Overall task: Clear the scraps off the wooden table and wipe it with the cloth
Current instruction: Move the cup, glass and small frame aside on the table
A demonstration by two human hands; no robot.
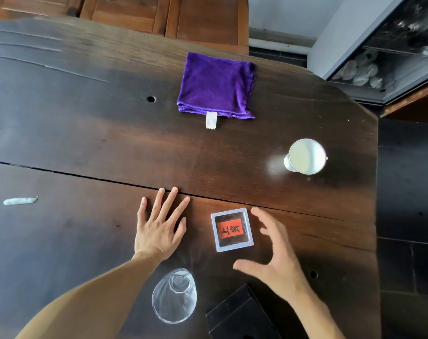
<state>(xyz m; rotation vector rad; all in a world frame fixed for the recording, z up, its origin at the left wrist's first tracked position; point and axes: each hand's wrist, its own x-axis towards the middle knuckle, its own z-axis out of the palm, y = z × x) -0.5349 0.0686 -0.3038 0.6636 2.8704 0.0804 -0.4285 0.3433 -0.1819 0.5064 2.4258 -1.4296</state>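
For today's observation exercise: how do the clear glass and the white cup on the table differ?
The clear glass is transparent; the white cup is opaque. The glass stands near the table's front edge by the left forearm; the cup stands farther off, near the right edge. Both are upright, and neither hand touches them.

One view only, from the person's head, looking steeply down and forward over the table (85,123). It sits close: both forearms enter from the bottom edge, the hands fill the lower middle. The wide lens bends the far edge; floor shows at right.
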